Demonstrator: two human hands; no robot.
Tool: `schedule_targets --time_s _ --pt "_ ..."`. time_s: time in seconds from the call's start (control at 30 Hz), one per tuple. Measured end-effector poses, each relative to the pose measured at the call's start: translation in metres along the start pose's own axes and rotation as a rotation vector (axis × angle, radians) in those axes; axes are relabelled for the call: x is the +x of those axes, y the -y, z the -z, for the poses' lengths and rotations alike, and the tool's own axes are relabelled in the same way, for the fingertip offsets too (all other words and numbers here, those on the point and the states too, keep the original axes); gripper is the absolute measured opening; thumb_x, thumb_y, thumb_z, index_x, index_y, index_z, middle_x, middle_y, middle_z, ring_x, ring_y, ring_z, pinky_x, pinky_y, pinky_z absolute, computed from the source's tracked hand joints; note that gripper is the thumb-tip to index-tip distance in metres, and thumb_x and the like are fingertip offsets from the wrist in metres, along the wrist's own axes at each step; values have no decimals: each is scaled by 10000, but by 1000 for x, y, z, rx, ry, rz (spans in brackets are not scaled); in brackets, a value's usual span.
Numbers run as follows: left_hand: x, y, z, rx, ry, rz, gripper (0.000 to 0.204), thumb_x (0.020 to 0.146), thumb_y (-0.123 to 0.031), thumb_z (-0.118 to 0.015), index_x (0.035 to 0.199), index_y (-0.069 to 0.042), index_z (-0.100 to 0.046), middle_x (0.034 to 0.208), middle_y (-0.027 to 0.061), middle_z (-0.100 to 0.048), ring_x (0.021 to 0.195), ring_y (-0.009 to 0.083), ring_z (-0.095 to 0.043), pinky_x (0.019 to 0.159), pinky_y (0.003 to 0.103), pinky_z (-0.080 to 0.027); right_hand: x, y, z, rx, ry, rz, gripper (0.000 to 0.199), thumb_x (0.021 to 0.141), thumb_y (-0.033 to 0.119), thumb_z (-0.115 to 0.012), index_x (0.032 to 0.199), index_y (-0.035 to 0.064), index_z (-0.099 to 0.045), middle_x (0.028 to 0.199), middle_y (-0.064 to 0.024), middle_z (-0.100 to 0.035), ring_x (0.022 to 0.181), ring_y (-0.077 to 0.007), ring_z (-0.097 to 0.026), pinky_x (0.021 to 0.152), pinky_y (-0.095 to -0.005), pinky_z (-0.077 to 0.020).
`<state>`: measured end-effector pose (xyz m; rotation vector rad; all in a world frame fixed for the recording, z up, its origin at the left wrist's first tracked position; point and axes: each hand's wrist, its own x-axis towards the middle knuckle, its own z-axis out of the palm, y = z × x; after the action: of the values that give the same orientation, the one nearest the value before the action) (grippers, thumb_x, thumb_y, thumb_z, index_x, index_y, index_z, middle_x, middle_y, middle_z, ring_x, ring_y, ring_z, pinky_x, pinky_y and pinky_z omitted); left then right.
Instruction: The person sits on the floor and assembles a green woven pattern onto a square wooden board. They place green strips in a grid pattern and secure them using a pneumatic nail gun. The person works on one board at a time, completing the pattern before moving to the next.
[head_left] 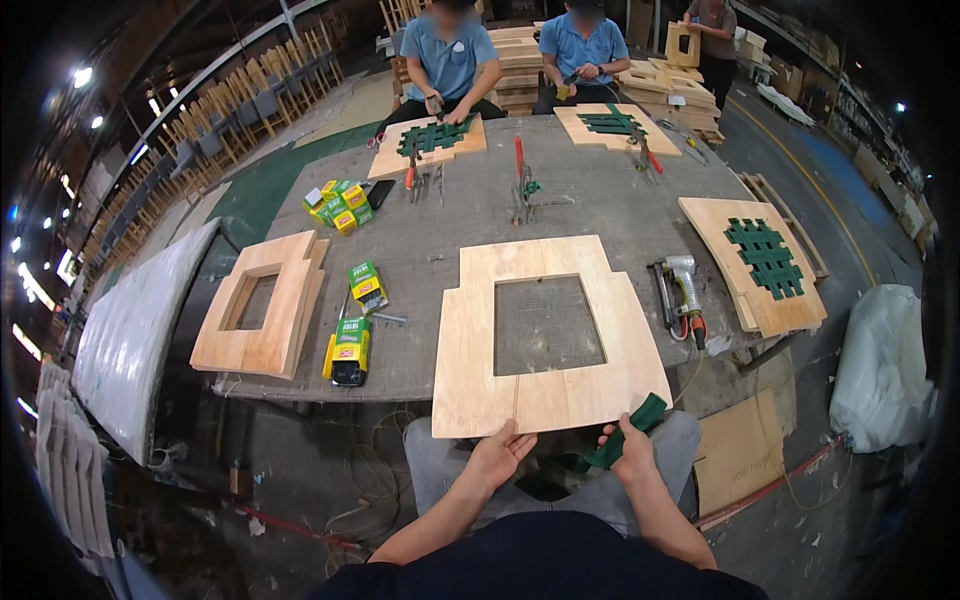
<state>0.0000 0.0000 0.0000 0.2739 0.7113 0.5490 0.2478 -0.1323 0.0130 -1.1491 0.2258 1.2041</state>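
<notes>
A pale wooden seat frame (465, 340) with a trapezoid opening lies in front of me and reaches past the table's near edge. At its near edge, my left hand (495, 457) has the thumb by the wood and the fingers curled beside it, closed at the rim. My right hand (630, 455) is closed around a dark green webbing strap (640, 415). One end of that strap sticks up over the frame's near right corner; the rest hangs toward my lap, partly hidden. To the right of the frame lies a staple gun (684, 285) with a hose.
Left are stacked wooden frames (220, 335) and green-yellow boxes (349, 345). A frame with woven green straps (765, 260) sits at the right edge. Red-handled pliers (519, 160) lie mid-table (400, 225). Two co-workers (447, 50) (584, 40) handle webbed frames opposite.
</notes>
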Motion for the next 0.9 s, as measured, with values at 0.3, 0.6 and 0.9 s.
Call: schedule_targets --time_s 0.3,0.6,0.9 --pt "-61 -4 -50 893 362 -191 798 986 -178 -720 1599 16 -247 1444 181 -564 1262 177 -557 1029 284 -461 -85 -10 -67 -329 376 99 527 1104 461 -429 1234 -17 -606 1059 -133 -695 862 -274 -693 819 -400 -573" --pt "-50 -86 -65 1046 62 -527 274 1064 -264 -590 1051 -41 -750 883 2 -741 828 106 -647 755 291 -512 -69 50 -150 -1082 465 942 410 946 393 -700 1152 41 -736 1091 -167 -697 1036 -309 -660 916 -389 -509" --pt "32 -174 15 1746 -337 -685 497 1074 -281 -461 1431 60 -519 1523 301 -447 1519 484 -218 1257 552 -107 -21 2 -48 -1377 273 391 409 911 430 -724 1032 43 -773 927 -164 -761 875 -273 -742 787 -377 -562"
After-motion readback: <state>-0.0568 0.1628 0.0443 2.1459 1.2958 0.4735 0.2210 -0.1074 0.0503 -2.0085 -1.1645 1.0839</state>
